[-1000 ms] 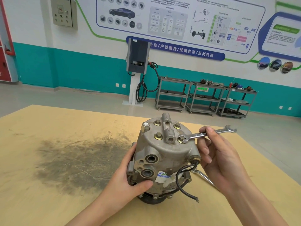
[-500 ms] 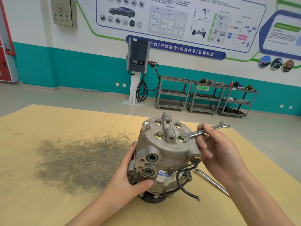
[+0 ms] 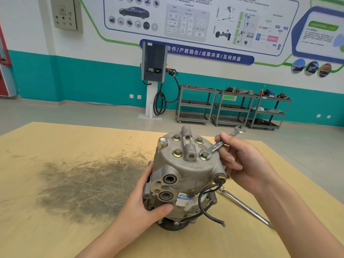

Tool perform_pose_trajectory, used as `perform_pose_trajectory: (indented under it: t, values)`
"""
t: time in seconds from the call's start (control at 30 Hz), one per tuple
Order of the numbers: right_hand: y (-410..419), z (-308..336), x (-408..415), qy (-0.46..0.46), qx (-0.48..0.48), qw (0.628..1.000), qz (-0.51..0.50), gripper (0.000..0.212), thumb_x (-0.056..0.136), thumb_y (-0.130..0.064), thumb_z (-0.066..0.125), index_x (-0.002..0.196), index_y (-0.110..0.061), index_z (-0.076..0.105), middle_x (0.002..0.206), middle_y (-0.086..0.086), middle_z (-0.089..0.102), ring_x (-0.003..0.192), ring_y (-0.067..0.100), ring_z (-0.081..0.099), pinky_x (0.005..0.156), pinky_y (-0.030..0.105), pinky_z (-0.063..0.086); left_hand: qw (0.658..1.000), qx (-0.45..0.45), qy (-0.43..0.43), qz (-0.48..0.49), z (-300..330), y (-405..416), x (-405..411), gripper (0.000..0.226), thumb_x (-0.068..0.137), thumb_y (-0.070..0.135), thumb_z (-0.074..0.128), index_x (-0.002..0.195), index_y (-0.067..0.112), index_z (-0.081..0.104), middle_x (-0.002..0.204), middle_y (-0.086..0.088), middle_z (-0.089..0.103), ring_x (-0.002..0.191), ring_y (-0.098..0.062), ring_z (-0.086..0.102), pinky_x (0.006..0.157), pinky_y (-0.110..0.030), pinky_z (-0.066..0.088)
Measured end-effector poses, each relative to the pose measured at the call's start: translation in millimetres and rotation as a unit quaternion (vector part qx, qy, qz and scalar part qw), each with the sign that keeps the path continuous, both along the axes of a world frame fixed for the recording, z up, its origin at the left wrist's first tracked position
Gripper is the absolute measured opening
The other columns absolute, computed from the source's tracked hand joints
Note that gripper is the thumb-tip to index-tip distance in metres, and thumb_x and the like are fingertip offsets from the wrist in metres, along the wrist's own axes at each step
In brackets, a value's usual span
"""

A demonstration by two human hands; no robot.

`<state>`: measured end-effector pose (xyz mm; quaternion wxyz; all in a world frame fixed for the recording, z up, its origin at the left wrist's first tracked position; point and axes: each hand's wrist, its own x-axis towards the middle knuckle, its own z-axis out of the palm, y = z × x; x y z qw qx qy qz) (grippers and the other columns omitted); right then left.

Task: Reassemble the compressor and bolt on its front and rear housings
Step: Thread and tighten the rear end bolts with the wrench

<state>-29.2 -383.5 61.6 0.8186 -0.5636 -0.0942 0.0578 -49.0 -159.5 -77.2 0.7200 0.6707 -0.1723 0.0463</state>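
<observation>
Aluminium compressor [image 3: 186,175] was gripped steady by the left hand [image 3: 143,207] so the bolt [image 3: 204,155] could be wrenched with the spanner [image 3: 221,143] held in the right hand [image 3: 243,164].

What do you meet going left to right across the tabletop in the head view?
Dark stain → left hand → compressor → right hand holding the wrench. A second wrench lies on the table below the right hand.
</observation>
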Motion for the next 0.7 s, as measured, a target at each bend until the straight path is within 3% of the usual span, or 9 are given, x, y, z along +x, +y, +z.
perform_pose_trajectory:
  t: [0.2,0.43,0.7]
  values:
    - [-1.0,-8.0,-4.7,-0.033,0.018,0.999,-0.02,0.026,0.097,-0.022,0.044,0.081,-0.009,0.059,0.043,0.0,0.035,0.03,0.007,0.026,0.037,0.016,0.035,1.0,-0.004,0.001,0.0,2.1,-0.3,-1.6,0.11,0.043,0.065,0.09,0.132,0.051,0.026,0.122,0.036,0.059,0.113,0.011,0.058,0.081,-0.003,0.045]
    - [-1.2,-16.7,-13.8,-0.049,0.04,0.997,-0.035,0.022,0.089,-0.027,0.049,0.083,-0.008,0.059,0.043,0.001,0.034,0.031,0.009,0.027,0.038,0.02,0.039,1.0,-0.003,-0.002,0.0,0.7,-0.4,-0.6,0.115,0.045,0.063,0.091,0.14,0.042,0.029,0.128,0.027,0.061,0.117,0.002,0.06,0.085,-0.008,0.047]
    - [-4.3,-21.7,-18.3,-0.052,0.047,0.997,-0.037,0.024,0.09,-0.027,0.049,0.08,-0.012,0.065,0.044,0.001,0.034,0.032,0.008,0.026,0.04,0.019,0.039,1.0,0.001,0.0,0.008,-3.3,-1.0,1.1,0.099,0.055,0.039,0.086,0.136,0.044,0.029,0.123,0.031,0.061,0.114,0.006,0.06,0.082,-0.006,0.047]
